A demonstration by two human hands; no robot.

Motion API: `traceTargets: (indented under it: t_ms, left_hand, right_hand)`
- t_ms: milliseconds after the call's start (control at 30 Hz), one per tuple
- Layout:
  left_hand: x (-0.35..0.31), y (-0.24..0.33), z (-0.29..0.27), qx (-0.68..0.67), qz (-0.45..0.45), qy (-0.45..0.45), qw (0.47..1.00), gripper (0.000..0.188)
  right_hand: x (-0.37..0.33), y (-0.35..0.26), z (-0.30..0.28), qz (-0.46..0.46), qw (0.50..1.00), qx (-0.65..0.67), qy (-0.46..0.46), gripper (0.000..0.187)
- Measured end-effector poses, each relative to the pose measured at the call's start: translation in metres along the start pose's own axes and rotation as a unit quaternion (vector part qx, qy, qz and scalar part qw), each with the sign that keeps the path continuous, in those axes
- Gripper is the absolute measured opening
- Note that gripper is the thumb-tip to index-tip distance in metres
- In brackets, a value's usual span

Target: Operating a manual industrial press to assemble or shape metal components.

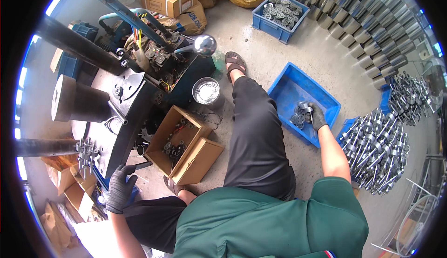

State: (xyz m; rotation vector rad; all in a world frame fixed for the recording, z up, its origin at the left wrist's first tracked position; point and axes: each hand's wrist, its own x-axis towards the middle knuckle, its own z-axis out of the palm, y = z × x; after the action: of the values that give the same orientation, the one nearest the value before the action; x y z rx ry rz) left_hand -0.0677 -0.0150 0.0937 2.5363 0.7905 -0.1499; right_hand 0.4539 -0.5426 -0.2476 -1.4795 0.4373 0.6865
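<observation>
Fingers (313, 112) of my right hand (318, 117) are clamped on a round metal part (305, 107) inside the blue bin (326, 97), above the loose parts (297, 119). My left hand (119, 188) (gloved) curls around the press edge (104, 181). Risk: a shallow grip could drop the part, scattering others.

Round grey metal rotor discs (300, 113) | small heap, lying loose at near end of open blue plastic crate (298, 86) on concrete floor | one disc gripped in gloved right hand (317, 116) | crate otherwise bare, tilted diagonally beside the person's right leg
</observation>
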Motion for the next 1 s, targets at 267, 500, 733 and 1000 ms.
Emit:
traceTargets:
  t_ms: [267, 500, 733, 1000]
  left_hand:
    - [0.021, 0.055, -0.001, -0.058, 0.11, 0.002, 0.992, 0.036]
    - [0.023, 0.065, 0.016, -0.113, 0.205, 0.059, 0.97, 0.035]
    - [0.017, 0.064, 0.034, -0.392, 0.267, 0.061, 0.878, 0.065]
    - [0.015, 0.022, 0.049, -0.472, 0.036, -0.166, 0.865, 0.065]
  right_hand:
    - [-0.134, -0.107, 0.039, -0.292, 0.947, -0.131, 0.023, 0.027]
    - [-0.309, -0.223, 0.157, -0.387, 0.869, -0.152, -0.27, 0.035]
    - [-0.385, -0.179, 0.335, -0.225, 0.752, -0.333, -0.522, 0.052]
    - [-0.348, -0.084, 0.455, -0.158, 0.549, -0.484, -0.662, 0.065]
